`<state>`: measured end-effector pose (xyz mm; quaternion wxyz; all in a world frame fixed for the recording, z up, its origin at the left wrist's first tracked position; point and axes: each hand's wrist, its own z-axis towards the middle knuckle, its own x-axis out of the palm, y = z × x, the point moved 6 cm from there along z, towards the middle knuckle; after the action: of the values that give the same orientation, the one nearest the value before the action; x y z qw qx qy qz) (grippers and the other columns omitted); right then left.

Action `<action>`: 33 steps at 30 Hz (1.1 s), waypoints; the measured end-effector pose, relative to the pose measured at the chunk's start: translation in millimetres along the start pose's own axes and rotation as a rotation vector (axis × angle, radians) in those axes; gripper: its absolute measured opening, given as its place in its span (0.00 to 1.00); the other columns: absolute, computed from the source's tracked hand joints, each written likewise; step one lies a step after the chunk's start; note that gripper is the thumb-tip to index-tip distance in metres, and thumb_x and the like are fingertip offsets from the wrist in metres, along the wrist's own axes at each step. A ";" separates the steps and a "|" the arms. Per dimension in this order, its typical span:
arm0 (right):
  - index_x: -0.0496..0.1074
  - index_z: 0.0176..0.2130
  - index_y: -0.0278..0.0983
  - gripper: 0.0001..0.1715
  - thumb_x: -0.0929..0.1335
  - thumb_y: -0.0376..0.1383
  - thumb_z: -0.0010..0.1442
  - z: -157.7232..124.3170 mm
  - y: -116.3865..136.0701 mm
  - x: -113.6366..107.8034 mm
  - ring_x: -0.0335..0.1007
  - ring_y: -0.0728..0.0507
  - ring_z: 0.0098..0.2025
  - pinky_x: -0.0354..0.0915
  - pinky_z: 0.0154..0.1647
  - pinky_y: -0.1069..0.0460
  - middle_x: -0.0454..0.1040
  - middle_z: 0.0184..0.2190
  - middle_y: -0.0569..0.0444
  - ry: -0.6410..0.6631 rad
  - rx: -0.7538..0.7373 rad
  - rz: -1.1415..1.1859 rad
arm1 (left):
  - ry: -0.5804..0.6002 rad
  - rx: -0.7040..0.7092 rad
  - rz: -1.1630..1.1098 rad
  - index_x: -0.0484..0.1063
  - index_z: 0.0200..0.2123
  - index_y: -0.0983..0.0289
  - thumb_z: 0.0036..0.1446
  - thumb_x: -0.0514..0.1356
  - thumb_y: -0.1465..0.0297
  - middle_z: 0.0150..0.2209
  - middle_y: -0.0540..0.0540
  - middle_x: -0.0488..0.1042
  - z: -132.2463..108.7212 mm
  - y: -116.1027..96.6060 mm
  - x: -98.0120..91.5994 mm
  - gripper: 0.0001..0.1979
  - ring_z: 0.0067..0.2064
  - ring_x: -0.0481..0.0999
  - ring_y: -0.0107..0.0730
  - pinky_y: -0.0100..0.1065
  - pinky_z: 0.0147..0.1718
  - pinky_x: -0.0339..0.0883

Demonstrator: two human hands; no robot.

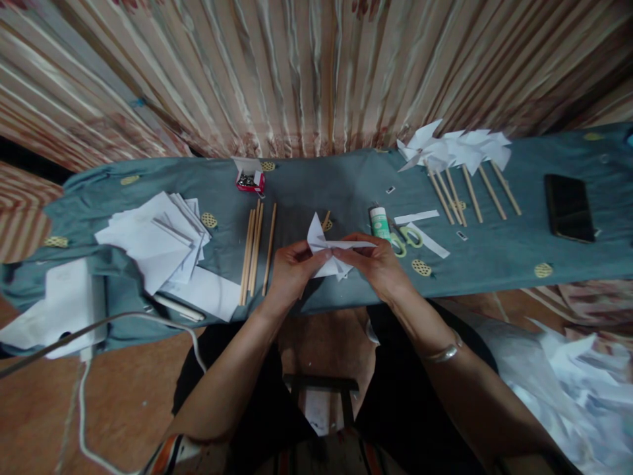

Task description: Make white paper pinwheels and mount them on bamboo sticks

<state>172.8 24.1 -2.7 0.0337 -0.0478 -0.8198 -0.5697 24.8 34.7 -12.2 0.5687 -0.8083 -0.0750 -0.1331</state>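
Both hands meet over the near edge of the blue-grey cloth-covered bench (346, 191). My left hand (293, 269) and my right hand (376, 262) each pinch a folded white paper piece (326, 249), with flaps sticking up and sideways between the fingers. A wooden stick (325, 220) lies just behind the paper. A metal bangle sits on my right wrist.
Left: a pile of white paper squares (158, 241), several wooden sticks (256, 254), a red box (250, 179). Right: a glue bottle (380, 223), green scissors (405, 239), paper strips (416, 216), finished paper pinwheels on sticks (457, 161), a black phone (568, 207). A curtain hangs behind.
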 end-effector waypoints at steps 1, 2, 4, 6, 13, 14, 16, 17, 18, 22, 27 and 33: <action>0.76 0.29 0.38 0.19 0.79 0.46 0.40 -0.1 0.1 0.1 0.63 0.51 0.21 0.55 0.21 0.55 0.73 0.20 0.59 -0.003 0.006 0.007 | 0.002 0.001 0.003 0.82 0.29 0.66 0.35 0.77 0.63 0.27 0.51 0.80 0.1 -0.2 -0.1 0.17 0.28 0.75 0.28 0.29 0.30 0.67; 0.76 0.29 0.38 0.19 0.79 0.45 0.40 -0.2 0.3 0.1 0.63 0.51 0.22 0.56 0.21 0.55 0.74 0.20 0.59 -0.006 0.009 0.013 | 0.007 -0.002 0.005 0.82 0.29 0.66 0.35 0.77 0.63 0.28 0.51 0.81 0.1 -0.2 -0.1 0.17 0.29 0.75 0.28 0.29 0.31 0.67; 0.76 0.29 0.38 0.18 0.79 0.44 0.41 -0.3 1.1 0.4 0.64 0.51 0.22 0.57 0.21 0.55 0.74 0.20 0.59 -0.004 -0.001 0.023 | 0.016 -0.015 -0.004 0.82 0.29 0.66 0.36 0.77 0.63 0.27 0.52 0.81 0.0 -0.1 0.4 0.17 0.29 0.75 0.29 0.29 0.31 0.67; 0.77 0.28 0.38 0.17 0.80 0.45 0.41 -0.4 1.6 0.9 0.65 0.51 0.23 0.58 0.22 0.55 0.74 0.21 0.59 0.007 -0.021 0.038 | 0.020 -0.034 -0.028 0.81 0.28 0.65 0.34 0.77 0.63 0.27 0.51 0.80 -0.4 0.6 1.2 0.17 0.28 0.75 0.28 0.29 0.30 0.67; 0.80 0.30 0.39 0.20 0.81 0.45 0.37 -0.9 -6.6 5.0 0.72 0.48 0.27 0.66 0.29 0.52 0.80 0.26 0.56 0.029 0.067 0.181 | 0.027 -0.087 -0.090 0.82 0.27 0.65 0.31 0.78 0.63 0.27 0.51 0.80 -1.4 4.3 3.0 0.18 0.27 0.74 0.26 0.27 0.28 0.66; 0.80 0.30 0.39 0.20 0.81 0.44 0.37 -1.0 -6.6 5.8 0.73 0.48 0.27 0.67 0.30 0.52 0.80 0.27 0.56 0.029 0.073 0.196 | 0.027 -0.086 -0.089 0.82 0.27 0.66 0.31 0.78 0.63 0.27 0.51 0.81 -1.4 4.4 2.7 0.18 0.26 0.74 0.26 0.27 0.28 0.66; 0.80 0.30 0.39 0.19 0.81 0.43 0.37 -1.2 -6.0 7.1 0.73 0.48 0.28 0.67 0.31 0.52 0.81 0.27 0.57 0.034 0.079 0.208 | 0.031 -0.080 -0.083 0.81 0.28 0.66 0.32 0.77 0.63 0.27 0.52 0.81 -1.4 4.1 2.4 0.18 0.27 0.74 0.27 0.28 0.28 0.67; 0.80 0.30 0.39 0.19 0.81 0.42 0.37 -1.1 -5.6 7.5 0.73 0.49 0.28 0.67 0.31 0.53 0.81 0.26 0.57 0.038 0.077 0.211 | 0.034 -0.074 -0.079 0.81 0.28 0.66 0.32 0.77 0.62 0.28 0.52 0.81 -1.4 3.9 2.2 0.18 0.27 0.74 0.27 0.29 0.29 0.67; 0.80 0.30 0.39 0.18 0.82 0.42 0.37 -0.9 -5.4 7.6 0.73 0.49 0.28 0.67 0.31 0.53 0.80 0.26 0.57 0.043 0.074 0.214 | 0.035 -0.068 -0.073 0.81 0.28 0.66 0.33 0.77 0.62 0.28 0.52 0.81 -1.4 3.5 2.0 0.19 0.27 0.75 0.28 0.29 0.29 0.67; 0.80 0.29 0.40 0.17 0.81 0.41 0.38 0.2 -7.2 6.5 0.73 0.50 0.28 0.67 0.31 0.54 0.80 0.26 0.58 0.066 0.064 0.199 | 0.045 -0.055 -0.057 0.81 0.29 0.66 0.34 0.77 0.61 0.28 0.52 0.81 -1.2 2.9 1.4 0.18 0.27 0.75 0.29 0.30 0.29 0.68; 0.80 0.31 0.40 0.17 0.81 0.43 0.40 0.9 -9.7 4.9 0.75 0.47 0.29 0.69 0.33 0.51 0.81 0.28 0.57 0.085 0.050 0.159 | 0.055 -0.068 -0.046 0.82 0.29 0.66 0.34 0.76 0.63 0.28 0.52 0.81 -0.2 4.0 1.0 0.17 0.27 0.75 0.28 0.30 0.28 0.67; 0.80 0.32 0.39 0.21 0.81 0.48 0.40 0.4 -10.5 6.7 0.76 0.45 0.31 0.71 0.37 0.49 0.82 0.30 0.54 0.076 0.042 0.134 | 0.058 -0.101 -0.070 0.82 0.28 0.66 0.34 0.76 0.64 0.27 0.53 0.80 -0.1 7.4 1.1 0.16 0.27 0.74 0.28 0.28 0.27 0.66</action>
<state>164.9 21.1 -11.9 0.1037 -0.0801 -0.8245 -0.5505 27.8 32.1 -18.5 0.5241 -0.8286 -0.0797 -0.1798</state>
